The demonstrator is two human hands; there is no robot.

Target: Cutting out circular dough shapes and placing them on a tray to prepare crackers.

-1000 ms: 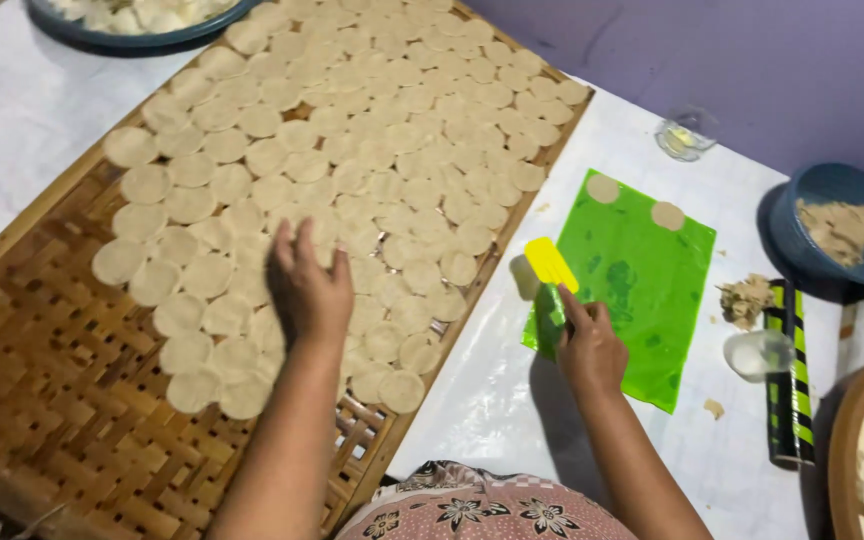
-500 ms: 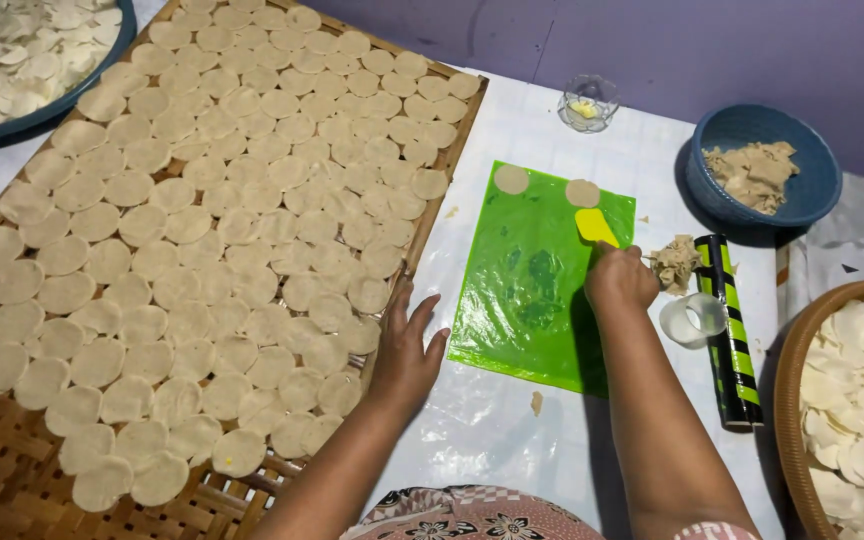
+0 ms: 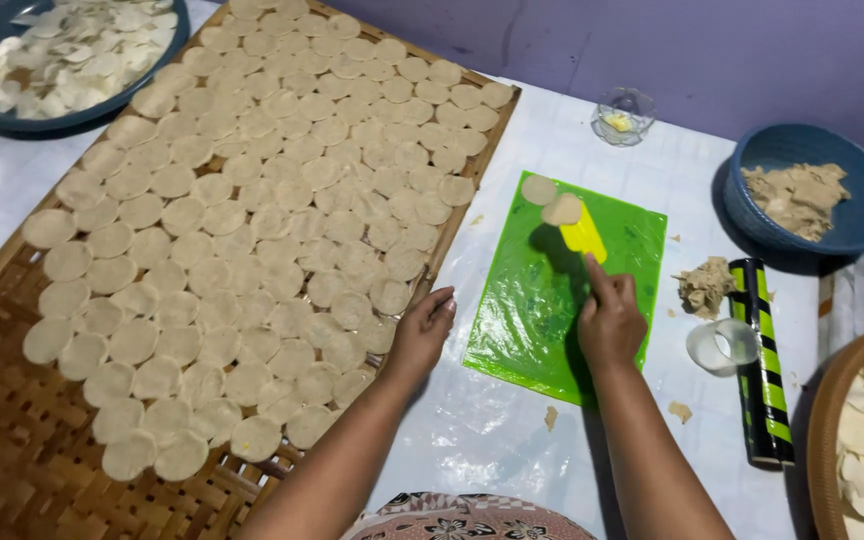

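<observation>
Right hand [image 3: 610,322] grips the handle of a yellow spatula [image 3: 584,236], fingers closed around it, index finger laid along the top. Spatula blade lies on the green plastic sheet [image 3: 532,330] with one dough disc [image 3: 562,210] on its far end; a second disc [image 3: 538,189] sits on the sheet just beyond, at the far left corner.

Left hand [image 3: 420,335] rests palm down, fingers loosely spread and holding nothing, at the right edge of the woven bamboo tray [image 3: 12,470], touching the nearest of the rows of dough discs [image 3: 252,230].

Change from half a second ago: blade was then at the right-hand disc near the sheet's far right; now that disc rides on the blade, further left and close to the other disc. Left hand has shifted slightly toward the tray's edge. One second ago it lay well inside the tray on the discs.

Surface: table under a white covering with clear plastic [image 3: 472,440]. Far left, a dark bowl [image 3: 12,115] of pale scraps. Far right, a blue basket [image 3: 852,220] with crumbly dough; a loose dough lump [image 3: 704,285] just right of the sheet. Beside it a clear round cutter [image 3: 720,346] and a black-and-green striped roller [image 3: 762,370]. Small glass cup [image 3: 622,115] at the far edge. Round basket [image 3: 827,440] of white discs at near right. Purple wall [image 3: 712,50] behind.
</observation>
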